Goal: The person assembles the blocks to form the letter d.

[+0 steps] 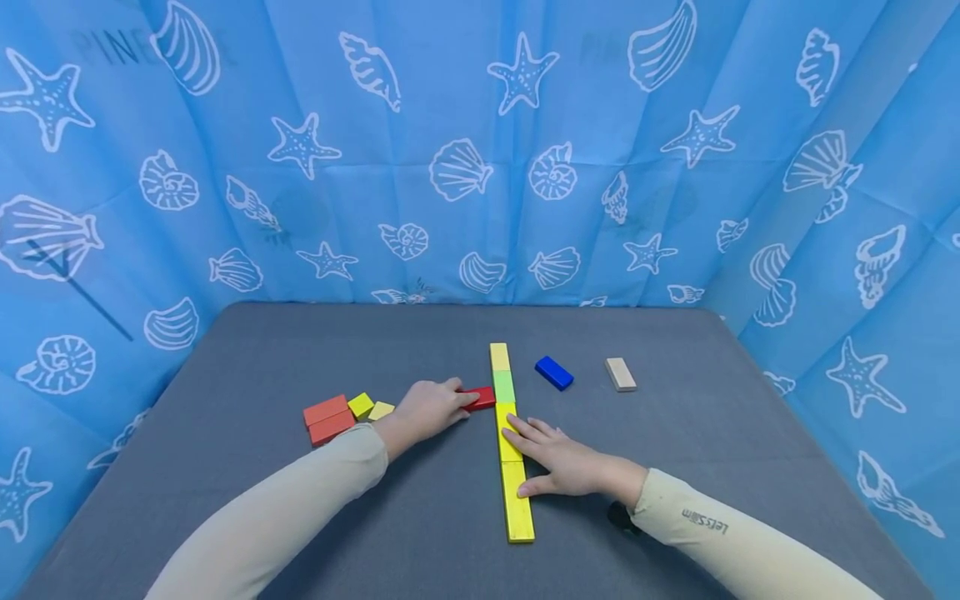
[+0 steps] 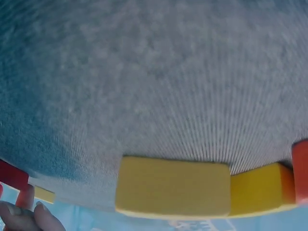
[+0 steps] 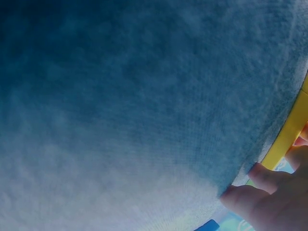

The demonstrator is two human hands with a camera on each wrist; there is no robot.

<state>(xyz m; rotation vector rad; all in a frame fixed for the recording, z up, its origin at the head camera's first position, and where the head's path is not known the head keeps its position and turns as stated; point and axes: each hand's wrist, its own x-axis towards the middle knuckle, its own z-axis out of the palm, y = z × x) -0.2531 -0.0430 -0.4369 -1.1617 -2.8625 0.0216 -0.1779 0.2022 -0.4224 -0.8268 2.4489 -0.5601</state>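
My left hand (image 1: 429,408) pinches a red block (image 1: 483,397) lying flat on the table. The block's right end is right at the side of a straight column of blocks, level with the green block (image 1: 504,387). Above the green one sits a pale yellow block (image 1: 498,357); below it run two long yellow blocks, an upper one (image 1: 505,446) and a lower one (image 1: 517,508). With its fingers spread, my right hand (image 1: 566,462) rests on the upper yellow block, its thumb at the lower one's right edge. The left wrist view shows the red block (image 2: 13,174) beside my fingertips.
Two orange-red blocks (image 1: 328,419) lie at the left, beside a small yellow block (image 1: 361,406) and a pale yellow block (image 1: 381,411). To the right of the column are a blue block (image 1: 554,372) and a beige block (image 1: 620,374). A blue curtain (image 1: 480,225) surrounds the grey table.
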